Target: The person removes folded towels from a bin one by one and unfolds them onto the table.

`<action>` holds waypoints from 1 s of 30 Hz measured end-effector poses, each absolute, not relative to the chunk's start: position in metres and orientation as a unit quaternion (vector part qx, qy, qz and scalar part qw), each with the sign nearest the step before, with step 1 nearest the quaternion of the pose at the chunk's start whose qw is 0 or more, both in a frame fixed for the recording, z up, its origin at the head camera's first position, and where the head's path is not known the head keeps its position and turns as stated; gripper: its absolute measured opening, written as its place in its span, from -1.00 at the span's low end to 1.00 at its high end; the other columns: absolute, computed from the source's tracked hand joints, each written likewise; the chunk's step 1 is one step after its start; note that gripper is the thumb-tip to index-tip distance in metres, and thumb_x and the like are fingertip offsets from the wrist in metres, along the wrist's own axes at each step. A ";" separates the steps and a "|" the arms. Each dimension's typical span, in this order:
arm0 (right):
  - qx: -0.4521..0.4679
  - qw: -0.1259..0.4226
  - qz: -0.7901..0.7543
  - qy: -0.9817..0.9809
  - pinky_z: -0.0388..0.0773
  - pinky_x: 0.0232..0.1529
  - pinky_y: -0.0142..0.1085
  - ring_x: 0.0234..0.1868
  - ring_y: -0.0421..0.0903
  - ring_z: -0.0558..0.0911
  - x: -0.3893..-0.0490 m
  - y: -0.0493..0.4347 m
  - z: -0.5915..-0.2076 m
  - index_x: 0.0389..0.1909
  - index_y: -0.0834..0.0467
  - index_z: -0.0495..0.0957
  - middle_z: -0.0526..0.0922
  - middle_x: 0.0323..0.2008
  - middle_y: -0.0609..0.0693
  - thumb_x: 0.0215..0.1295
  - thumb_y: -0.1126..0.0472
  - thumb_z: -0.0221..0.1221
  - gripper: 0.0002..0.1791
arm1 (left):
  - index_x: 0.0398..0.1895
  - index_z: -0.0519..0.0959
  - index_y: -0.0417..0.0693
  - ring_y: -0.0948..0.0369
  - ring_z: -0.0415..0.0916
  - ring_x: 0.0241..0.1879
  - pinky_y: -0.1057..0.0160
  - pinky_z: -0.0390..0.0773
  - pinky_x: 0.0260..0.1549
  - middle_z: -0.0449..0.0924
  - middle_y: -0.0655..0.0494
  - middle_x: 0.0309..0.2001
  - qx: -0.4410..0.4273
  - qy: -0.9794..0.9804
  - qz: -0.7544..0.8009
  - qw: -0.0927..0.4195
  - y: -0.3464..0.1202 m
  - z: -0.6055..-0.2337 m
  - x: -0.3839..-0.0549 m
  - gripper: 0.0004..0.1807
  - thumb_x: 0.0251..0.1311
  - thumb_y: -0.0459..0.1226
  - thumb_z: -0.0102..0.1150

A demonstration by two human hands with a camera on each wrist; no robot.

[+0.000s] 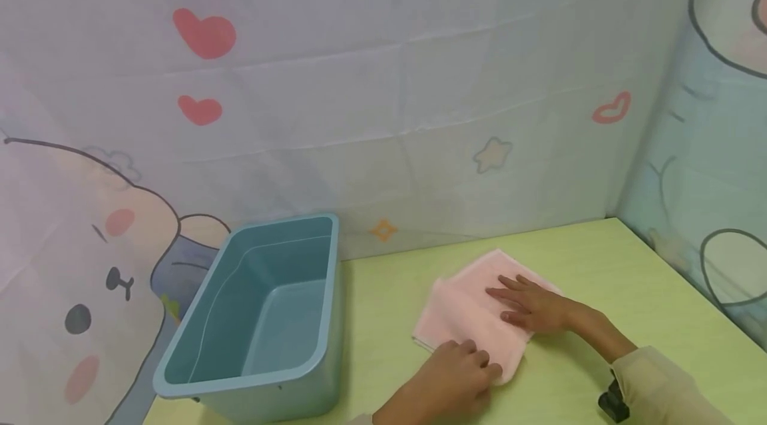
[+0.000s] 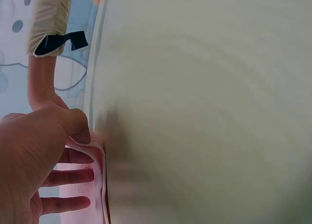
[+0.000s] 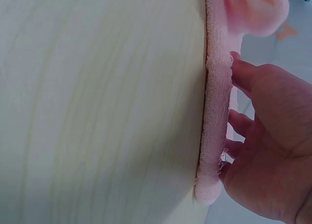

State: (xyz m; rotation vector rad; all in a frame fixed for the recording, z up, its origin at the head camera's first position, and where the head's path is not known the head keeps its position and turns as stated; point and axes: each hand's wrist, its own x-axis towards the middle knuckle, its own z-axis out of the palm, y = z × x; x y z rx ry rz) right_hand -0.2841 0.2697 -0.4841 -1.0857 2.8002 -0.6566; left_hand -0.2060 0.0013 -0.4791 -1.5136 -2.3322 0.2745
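A folded pink towel (image 1: 458, 308) lies on the green table, with a soft raised fold across its left part. At its near edge my left hand (image 1: 455, 372) has the fingers curled over the cloth. Seen from the left wrist, thumb and forefinger of the left hand (image 2: 36, 151) pinch the towel's layered edge (image 2: 100, 177), while the other fingers stretch over the top. My right hand (image 1: 539, 308) rests flat on the towel's right part, fingers spread. In the right wrist view, the right hand's fingertips (image 3: 237, 119) press on top beside the thick folded edge.
Left of the towel stands a deep blue-grey plastic basin (image 1: 326, 335) with nothing visible inside. A printed curtain (image 1: 419, 112) hangs along the back of the green table (image 1: 599, 258), and another patterned sheet (image 1: 719, 165) borders the right side.
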 end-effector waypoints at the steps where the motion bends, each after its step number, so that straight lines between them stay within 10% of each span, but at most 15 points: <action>1: -0.347 0.040 -0.217 0.912 0.01 0.38 0.42 0.45 0.59 0.13 -0.284 0.269 -0.483 0.45 0.31 0.38 0.21 0.44 0.56 0.58 0.05 0.10 -0.41 | -0.22 0.61 0.29 0.36 0.39 -0.39 0.44 0.21 -0.51 0.48 0.39 -0.40 -0.535 -0.823 0.092 0.166 0.000 -0.479 -0.204 -0.86 0.21 -0.01 0.32; 15: -0.325 0.059 -0.235 0.914 -0.05 0.39 0.43 0.48 0.60 0.05 -0.290 0.272 -0.482 0.47 0.29 0.36 0.18 0.47 0.53 0.56 0.02 0.13 -0.37 | -0.17 0.60 0.35 0.38 0.35 -0.39 0.42 0.18 -0.63 0.52 0.40 -0.33 -0.540 -0.830 0.112 0.083 -0.009 -0.470 -0.184 -0.89 0.30 -0.01 0.32; 30: -0.324 0.069 -0.269 0.904 -0.05 0.34 0.51 0.47 0.64 -0.03 -0.304 0.293 -0.490 0.49 0.26 0.36 0.14 0.50 0.49 0.46 -0.04 0.25 -0.27 | 0.01 0.66 0.47 0.41 0.35 -0.34 0.40 0.30 -0.56 0.56 0.46 -0.23 -0.544 -0.831 0.113 -0.004 -0.018 -0.466 -0.178 -0.58 0.49 0.30 -0.13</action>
